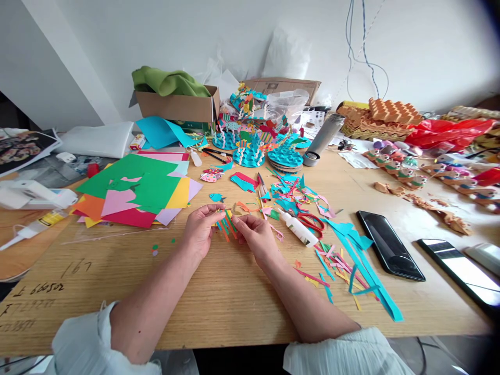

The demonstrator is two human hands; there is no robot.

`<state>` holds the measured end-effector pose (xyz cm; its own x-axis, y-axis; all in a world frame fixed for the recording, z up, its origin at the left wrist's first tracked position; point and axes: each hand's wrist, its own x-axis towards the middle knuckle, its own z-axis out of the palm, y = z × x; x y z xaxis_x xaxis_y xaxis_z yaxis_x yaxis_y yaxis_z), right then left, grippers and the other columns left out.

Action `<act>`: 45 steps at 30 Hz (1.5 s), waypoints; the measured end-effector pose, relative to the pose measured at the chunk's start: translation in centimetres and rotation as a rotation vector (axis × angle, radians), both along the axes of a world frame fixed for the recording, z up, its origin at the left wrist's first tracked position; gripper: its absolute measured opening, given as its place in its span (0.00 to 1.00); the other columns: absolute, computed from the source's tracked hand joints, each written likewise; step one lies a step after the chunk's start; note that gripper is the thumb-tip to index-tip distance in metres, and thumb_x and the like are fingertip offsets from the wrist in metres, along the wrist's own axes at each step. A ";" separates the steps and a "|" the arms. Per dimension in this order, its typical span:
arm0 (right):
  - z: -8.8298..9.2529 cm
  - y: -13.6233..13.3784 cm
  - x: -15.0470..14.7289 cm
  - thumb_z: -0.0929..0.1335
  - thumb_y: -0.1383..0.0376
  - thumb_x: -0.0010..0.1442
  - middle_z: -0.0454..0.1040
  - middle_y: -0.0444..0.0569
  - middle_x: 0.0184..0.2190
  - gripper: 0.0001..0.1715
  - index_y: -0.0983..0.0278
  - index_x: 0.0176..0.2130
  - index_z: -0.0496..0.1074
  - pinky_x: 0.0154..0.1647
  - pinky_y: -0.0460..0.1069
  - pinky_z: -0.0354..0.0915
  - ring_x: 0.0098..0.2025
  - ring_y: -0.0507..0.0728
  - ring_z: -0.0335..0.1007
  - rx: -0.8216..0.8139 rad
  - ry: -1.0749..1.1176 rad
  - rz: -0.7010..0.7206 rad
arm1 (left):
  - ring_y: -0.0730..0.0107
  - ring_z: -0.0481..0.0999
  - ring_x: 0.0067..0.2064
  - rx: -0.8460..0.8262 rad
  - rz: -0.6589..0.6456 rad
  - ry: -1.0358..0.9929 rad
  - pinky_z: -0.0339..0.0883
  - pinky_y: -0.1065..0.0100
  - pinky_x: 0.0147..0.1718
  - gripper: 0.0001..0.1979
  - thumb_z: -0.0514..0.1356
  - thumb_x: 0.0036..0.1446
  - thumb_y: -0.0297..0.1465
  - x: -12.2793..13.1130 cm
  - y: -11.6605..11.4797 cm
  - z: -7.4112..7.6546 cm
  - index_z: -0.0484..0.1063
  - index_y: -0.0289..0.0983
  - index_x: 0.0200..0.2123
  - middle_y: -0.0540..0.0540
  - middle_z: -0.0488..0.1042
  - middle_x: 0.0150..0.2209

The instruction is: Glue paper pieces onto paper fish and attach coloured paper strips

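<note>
A small piece with thin green, orange and yellow paper strips (224,227) is held between my two hands over the middle of the table. My left hand (202,229) pinches its left side between thumb and fingers. At its right side my right hand (253,234) has thumb and fingers pressed together on it. Just above my left hand lies a small blue paper fish (216,197). A white glue bottle (300,229) lies on its side to the right of my right hand, beside red-handled scissors (312,223).
Coloured paper sheets (133,182) are stacked on the left. Paper scraps (339,260) and a black phone (388,245) lie on the right. Behind stand blue decorated crafts (250,153), a metal flask (324,138) and a cardboard box (179,107).
</note>
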<state>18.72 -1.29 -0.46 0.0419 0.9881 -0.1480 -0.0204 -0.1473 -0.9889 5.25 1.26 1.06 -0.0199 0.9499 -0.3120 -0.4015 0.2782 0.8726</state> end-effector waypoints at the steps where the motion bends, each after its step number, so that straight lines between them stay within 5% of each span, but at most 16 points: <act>1: 0.0 0.0 0.0 0.72 0.46 0.48 0.64 0.39 0.16 0.24 0.64 0.26 0.73 0.21 0.46 0.51 0.19 0.49 0.54 0.003 0.008 -0.005 | 0.71 0.74 0.28 0.000 -0.003 0.005 0.63 0.70 0.28 0.17 0.73 0.29 0.29 0.0 0.0 0.0 0.78 0.34 0.29 0.48 0.78 0.28; 39: 0.0 0.1 -0.1 0.73 0.53 0.44 0.65 0.40 0.15 0.17 0.64 0.24 0.72 0.20 0.45 0.48 0.19 0.48 0.53 -0.029 0.049 -0.018 | 0.69 0.75 0.29 -0.017 -0.094 -0.057 0.65 0.69 0.29 0.15 0.69 0.34 0.29 0.1 -0.2 0.1 0.79 0.33 0.31 0.46 0.79 0.28; 45: -0.1 0.0 -0.1 0.73 0.53 0.45 0.65 0.40 0.16 0.17 0.64 0.25 0.72 0.21 0.46 0.50 0.20 0.48 0.54 -0.014 0.037 -0.005 | 0.71 0.74 0.28 -0.044 -0.148 -0.022 0.66 0.69 0.30 0.14 0.74 0.30 0.31 0.2 -0.3 0.0 0.78 0.32 0.24 0.46 0.78 0.25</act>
<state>18.66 -1.25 -0.53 0.0414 0.9858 -0.1630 -0.0575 -0.1605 -0.9854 5.47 0.98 1.08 0.1264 0.9274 -0.3520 -0.3726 0.3732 0.8496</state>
